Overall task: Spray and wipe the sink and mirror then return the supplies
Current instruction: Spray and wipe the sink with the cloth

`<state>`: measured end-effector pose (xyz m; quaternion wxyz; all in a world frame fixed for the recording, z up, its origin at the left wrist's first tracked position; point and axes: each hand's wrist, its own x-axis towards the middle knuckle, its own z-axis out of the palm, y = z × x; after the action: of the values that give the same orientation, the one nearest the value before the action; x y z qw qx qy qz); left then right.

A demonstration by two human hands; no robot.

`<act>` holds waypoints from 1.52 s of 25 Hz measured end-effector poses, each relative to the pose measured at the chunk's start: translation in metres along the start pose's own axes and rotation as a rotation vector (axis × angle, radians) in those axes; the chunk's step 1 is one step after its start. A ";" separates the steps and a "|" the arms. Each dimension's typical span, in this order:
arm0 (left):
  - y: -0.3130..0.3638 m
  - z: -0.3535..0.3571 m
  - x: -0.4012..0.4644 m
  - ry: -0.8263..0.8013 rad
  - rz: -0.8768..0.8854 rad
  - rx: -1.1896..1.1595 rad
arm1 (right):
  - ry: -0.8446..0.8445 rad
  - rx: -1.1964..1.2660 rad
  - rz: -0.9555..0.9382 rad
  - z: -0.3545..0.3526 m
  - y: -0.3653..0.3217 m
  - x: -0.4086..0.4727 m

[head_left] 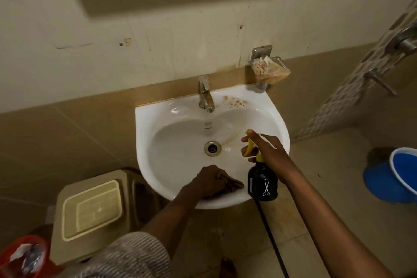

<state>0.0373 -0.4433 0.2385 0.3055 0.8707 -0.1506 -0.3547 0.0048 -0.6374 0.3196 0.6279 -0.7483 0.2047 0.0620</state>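
Sink-cleaning stage, head view: the right hand [262,146] grips a black trigger spray bottle [262,184] at the 3 o'clock side of the white wash basin [180,165], nozzle toward the drain [212,148], while the left hand [208,179] presses a brown cloth [233,186] on the rim at 6 o'clock. Brown stains [235,102] at 1 o'clock beside the tap [205,95] suggest wiping is unfinished. The mirror and returning the supplies appear to remain.

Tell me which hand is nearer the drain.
Right. The right hand holds the spray bottle just right of the drain; the left hand presses the cloth on the front rim.
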 end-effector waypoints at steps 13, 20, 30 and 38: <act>0.074 0.052 -0.061 0.095 0.301 -0.135 | 0.430 0.159 -0.106 -0.041 -0.035 -0.117; 0.070 0.049 -0.068 -0.034 0.171 -0.694 | 0.544 0.214 -0.137 -0.074 -0.040 -0.136; 0.024 -0.018 0.101 0.669 0.572 0.046 | 0.421 0.280 -0.098 -0.066 -0.037 -0.030; 0.020 -0.002 0.172 0.336 0.498 0.498 | 0.404 0.273 -0.075 -0.085 -0.023 -0.015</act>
<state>0.1589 -0.5401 0.1615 0.1818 0.9010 -0.3868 -0.0749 -0.0137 -0.7133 0.3629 0.6715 -0.6608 0.3046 -0.1405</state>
